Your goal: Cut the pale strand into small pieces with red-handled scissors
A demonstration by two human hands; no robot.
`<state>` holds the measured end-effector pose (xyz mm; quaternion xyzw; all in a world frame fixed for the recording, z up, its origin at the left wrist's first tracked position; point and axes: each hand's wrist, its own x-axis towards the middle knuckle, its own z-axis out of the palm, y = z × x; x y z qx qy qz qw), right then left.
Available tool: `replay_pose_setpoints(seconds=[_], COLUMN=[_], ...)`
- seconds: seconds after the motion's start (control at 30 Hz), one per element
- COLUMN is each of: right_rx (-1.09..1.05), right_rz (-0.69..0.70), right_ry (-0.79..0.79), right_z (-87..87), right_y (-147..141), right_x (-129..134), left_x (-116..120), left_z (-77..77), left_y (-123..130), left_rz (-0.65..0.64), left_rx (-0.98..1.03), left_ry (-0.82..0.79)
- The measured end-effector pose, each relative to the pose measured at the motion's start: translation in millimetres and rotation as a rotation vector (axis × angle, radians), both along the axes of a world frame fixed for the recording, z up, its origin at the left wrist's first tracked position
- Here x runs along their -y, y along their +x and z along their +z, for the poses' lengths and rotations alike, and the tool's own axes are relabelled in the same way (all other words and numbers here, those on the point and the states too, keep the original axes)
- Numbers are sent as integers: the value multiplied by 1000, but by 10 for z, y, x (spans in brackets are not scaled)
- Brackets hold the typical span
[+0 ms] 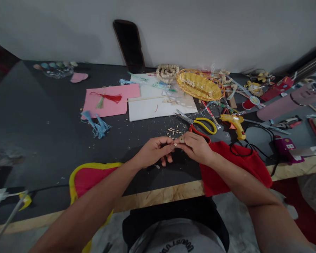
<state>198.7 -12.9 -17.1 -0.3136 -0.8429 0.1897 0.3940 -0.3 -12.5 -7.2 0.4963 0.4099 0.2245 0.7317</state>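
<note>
Apparently working a small pale piece [175, 144], pinching it between the closed fingertips of left hand [153, 151] and right hand [199, 147], on the near side of the scattered pale bits [171, 132], and probably calling next for a steady hold and fine finger adjustment
</note>
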Motion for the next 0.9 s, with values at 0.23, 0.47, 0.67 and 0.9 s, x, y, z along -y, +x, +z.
replay_pose_setpoints(seconds=[0.23,0.47,0.67,0.9], right_rx=[-4,-22,-10,-2], right_rz=[-5,-38,-51,-45], right_ry=[25,47,40,27], right_z=[29,16,21,29], right_y=[-2,-11,-16,-17], right_x=[3,2,9,7], left_x=[6,12,11,12], left_z=[8,-33,-51,-52], left_y=[13,27,35,32], left_rz=[10,69,83,87], left_rx=[40,8,-10,-19], left_ry=[-1,39,59,73])
